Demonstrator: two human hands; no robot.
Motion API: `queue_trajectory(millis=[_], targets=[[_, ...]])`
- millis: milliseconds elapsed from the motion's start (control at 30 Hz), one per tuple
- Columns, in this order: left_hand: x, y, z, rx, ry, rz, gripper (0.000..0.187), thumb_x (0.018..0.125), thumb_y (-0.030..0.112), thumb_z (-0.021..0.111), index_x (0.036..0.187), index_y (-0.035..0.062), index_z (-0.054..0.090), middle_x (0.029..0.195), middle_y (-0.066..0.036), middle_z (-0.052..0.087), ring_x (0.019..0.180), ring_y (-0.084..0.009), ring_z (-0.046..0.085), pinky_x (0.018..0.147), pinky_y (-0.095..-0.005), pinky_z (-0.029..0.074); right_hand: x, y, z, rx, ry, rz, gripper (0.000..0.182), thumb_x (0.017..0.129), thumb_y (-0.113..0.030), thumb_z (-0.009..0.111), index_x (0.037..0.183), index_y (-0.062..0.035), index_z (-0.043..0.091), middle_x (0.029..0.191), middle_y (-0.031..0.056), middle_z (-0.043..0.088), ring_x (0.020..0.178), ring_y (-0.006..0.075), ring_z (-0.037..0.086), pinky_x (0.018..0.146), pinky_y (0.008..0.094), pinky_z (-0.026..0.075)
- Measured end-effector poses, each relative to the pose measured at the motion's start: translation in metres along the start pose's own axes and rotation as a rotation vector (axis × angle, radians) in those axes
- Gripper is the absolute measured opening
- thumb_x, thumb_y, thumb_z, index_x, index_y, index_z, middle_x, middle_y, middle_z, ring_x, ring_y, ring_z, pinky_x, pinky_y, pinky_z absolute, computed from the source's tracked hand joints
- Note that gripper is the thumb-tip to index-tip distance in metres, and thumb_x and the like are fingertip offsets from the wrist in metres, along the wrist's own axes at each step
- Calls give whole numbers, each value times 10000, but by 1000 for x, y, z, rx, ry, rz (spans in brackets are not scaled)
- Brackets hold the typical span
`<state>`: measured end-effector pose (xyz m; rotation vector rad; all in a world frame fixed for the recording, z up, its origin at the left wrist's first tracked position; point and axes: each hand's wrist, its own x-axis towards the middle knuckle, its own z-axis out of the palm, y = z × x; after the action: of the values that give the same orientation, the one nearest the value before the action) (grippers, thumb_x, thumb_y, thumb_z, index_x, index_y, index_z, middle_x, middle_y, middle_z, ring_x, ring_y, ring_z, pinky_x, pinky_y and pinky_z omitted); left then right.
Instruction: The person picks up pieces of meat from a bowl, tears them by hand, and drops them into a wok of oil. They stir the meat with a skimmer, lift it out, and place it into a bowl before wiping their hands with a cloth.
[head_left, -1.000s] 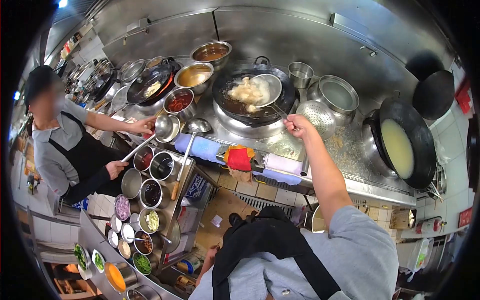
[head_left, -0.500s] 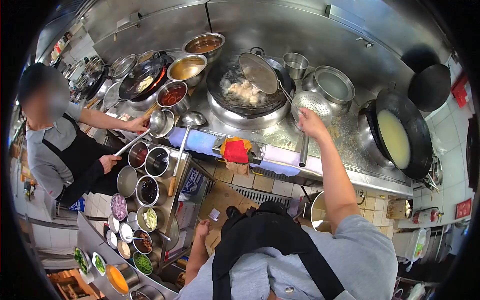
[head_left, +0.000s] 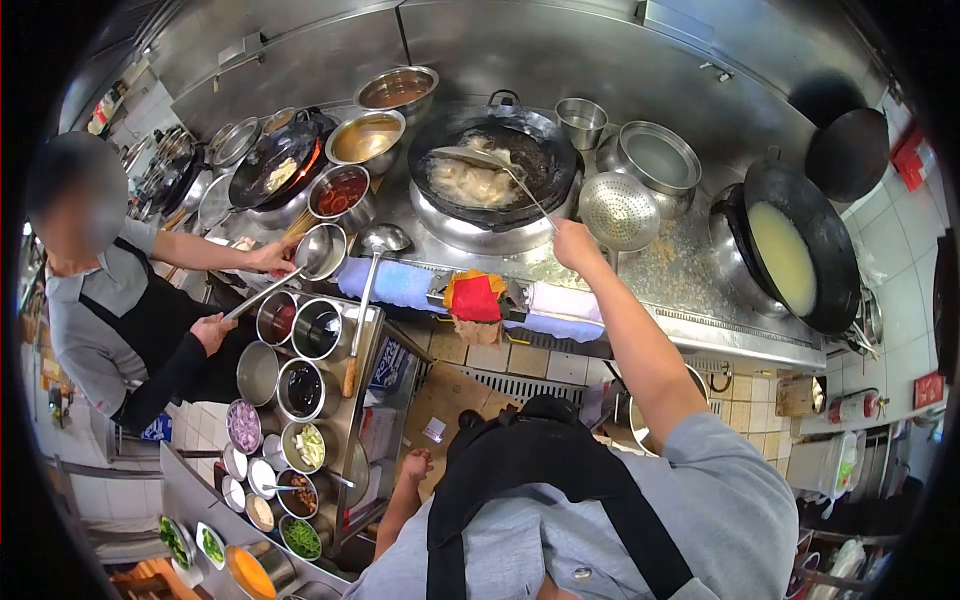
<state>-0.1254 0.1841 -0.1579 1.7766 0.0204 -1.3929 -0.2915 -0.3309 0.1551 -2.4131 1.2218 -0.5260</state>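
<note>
My right hand (head_left: 575, 246) is closed round the thin handle of a wire skimmer (head_left: 474, 156). The skimmer's round head sits tilted, nearly edge-on, in the wok (head_left: 440, 200), touching pale pieces of food (head_left: 482, 184) that bubble in the oil. A perforated strainer (head_left: 619, 210) rests on the stove just to the right of that hand, its handle partly hidden by my forearm. Low beside my body hangs my left hand (head_left: 417, 465), fingers curled, with nothing visible in it.
A second wok (head_left: 850, 240) with pale liquid stands at right. Metal bowls (head_left: 367, 138) and a pot (head_left: 656, 160) flank the frying wok. A ladle (head_left: 385, 239) lies across the ingredient-pot cart at left. There a co-worker (head_left: 120, 290) holds another ladle (head_left: 321, 250).
My right hand has moved left and slightly up, and the skimmer's head has gone from raised over the wok down into the food. The camera view has shifted slightly.
</note>
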Motion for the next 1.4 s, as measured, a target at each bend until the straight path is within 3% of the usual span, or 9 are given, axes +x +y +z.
queue_trajectory(millis=[333,467,600,700,800,1067,1200,1333,1400], targets=[[-6,30,-12,48,126,24,237,895,258,485,1094,139,531,777,7,565,617,-139,567,451,-254,381,-44,-53,-37,92,89,142,300,806,-62,448,1084,-81,559,917,262,597,895,420,567,805,466,443],[-6,0,-28,107,64,-68,237,888,250,484,1090,135,532,791,4,564,625,-150,573,447,-282,383,10,-18,34,25,91,138,278,810,-63,452,1068,-67,558,920,269,592,910,412,566,800,477,435],[-2,1,-50,256,28,-62,242,879,251,488,1086,134,536,834,-16,583,639,-161,584,441,-317,386,-3,-52,-22,76,107,167,344,815,-96,427,1132,-65,558,974,252,594,944,408,559,838,458,434],[-10,15,-53,38,107,-78,270,874,256,488,1102,119,530,858,-27,596,636,-161,584,451,-318,392,-32,-60,-27,36,180,178,285,804,-58,457,1072,-44,554,933,272,592,932,408,561,824,474,427],[13,-6,-62,33,85,-89,301,867,260,492,1129,114,519,884,-35,606,637,-169,586,468,-325,400,13,-15,42,-9,123,188,299,801,-65,465,1084,-45,559,938,273,593,934,401,565,829,461,433],[28,-8,-68,-3,-21,-9,311,882,293,496,1140,121,518,866,-19,596,636,-169,581,483,-310,399,55,-46,28,87,259,108,322,786,-65,451,1081,-20,572,984,268,589,975,385,558,849,413,441],[30,-3,-70,40,31,4,304,885,302,501,1132,127,524,841,-8,586,639,-153,577,483,-301,392,51,-28,4,76,58,153,291,792,-94,462,1039,-99,615,969,203,621,915,361,589,793,403,458],[9,-11,-76,-24,-20,7,250,885,312,501,1055,132,535,837,-3,583,642,-134,572,483,-291,383,51,-47,4,-77,236,103,331,799,-99,463,1106,-57,576,985,216,613,939,365,585,816,396,459],[0,0,-80,446,-24,-50,238,881,298,497,1047,130,530,830,1,579,657,-146,585,485,-284,381,42,-53,5,-3,219,170,348,794,-96,463,1123,-33,559,993,227,607,957,372,576,824,397,460]])
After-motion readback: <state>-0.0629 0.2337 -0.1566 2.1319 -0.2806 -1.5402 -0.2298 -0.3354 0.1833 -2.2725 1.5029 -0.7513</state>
